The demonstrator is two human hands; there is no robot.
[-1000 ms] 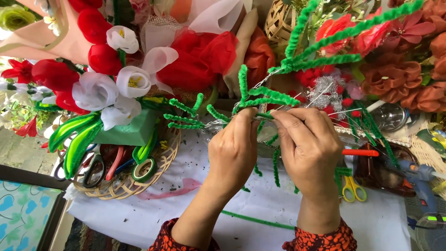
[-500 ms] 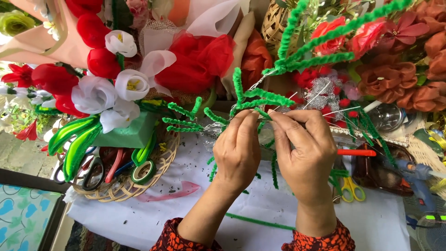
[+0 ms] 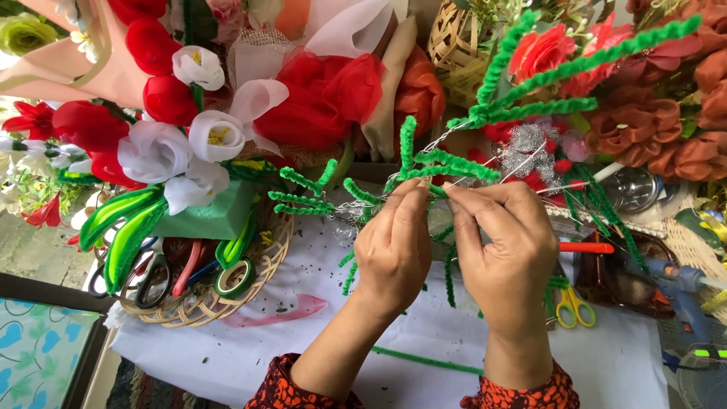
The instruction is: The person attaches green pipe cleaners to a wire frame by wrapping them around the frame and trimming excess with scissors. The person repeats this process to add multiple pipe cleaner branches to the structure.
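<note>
My left hand and my right hand meet fingertip to fingertip over the white table cover. Both pinch a thin silver wire stem wound with fuzzy green pipe-cleaner branches. Short green twigs stick out of the stem to the left, and longer ones rise to the upper right. A few loose green pieces hang below my fingers. My sleeves are red with a dark pattern.
A woven basket at the left holds scissors, tape rolls and green loops. Red and white fabric flowers crowd the back. At the right lie yellow-handled scissors, a blue glue gun and orange-brown flowers. A pink strip rests on the cover.
My hands stay pinched on the stem. The fingertips have shifted slightly along the wire, and the green branches have tilted a little.
</note>
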